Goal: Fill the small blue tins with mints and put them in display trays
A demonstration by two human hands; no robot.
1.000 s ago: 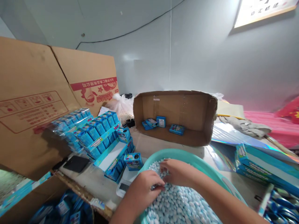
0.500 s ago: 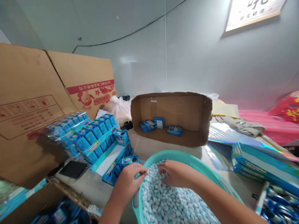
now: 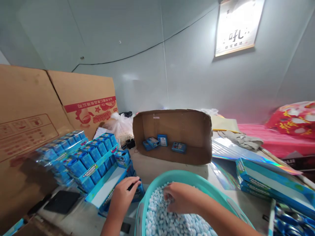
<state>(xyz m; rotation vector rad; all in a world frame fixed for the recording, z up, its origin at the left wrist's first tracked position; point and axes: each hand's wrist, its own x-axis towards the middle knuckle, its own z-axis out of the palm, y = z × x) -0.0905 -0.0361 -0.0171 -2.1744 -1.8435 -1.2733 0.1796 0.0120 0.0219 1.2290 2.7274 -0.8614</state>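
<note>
A teal basin [image 3: 192, 174] filled with small pale blue and white candies [image 3: 180, 226] stands in front of me. My right hand [image 3: 178, 196] is in the basin, its bent fingers in the candies; what they hold, if anything, is hidden. Just left of the rim, my left hand [image 3: 125, 191] has thumb and forefinger close together beside a small blue box [image 3: 139, 193]; whether it grips anything is unclear. Behind it lies a blue display tray [image 3: 104, 188] with a white inside, and blue boxes stand in rows [image 3: 91, 164] further left.
An open cardboard box [image 3: 174, 127] on its side holds several blue packs. Large cartons [image 3: 86, 88] rise at the left, near a black flat object [image 3: 62, 201]. Stacked blue trays [image 3: 273, 180] and a container of shiny blue pieces [image 3: 292, 219] are at the right.
The view has tilted up and turned slightly right. My left hand has moved away from the basin rim towards the blue boxes. My right hand remains in the candies.
</note>
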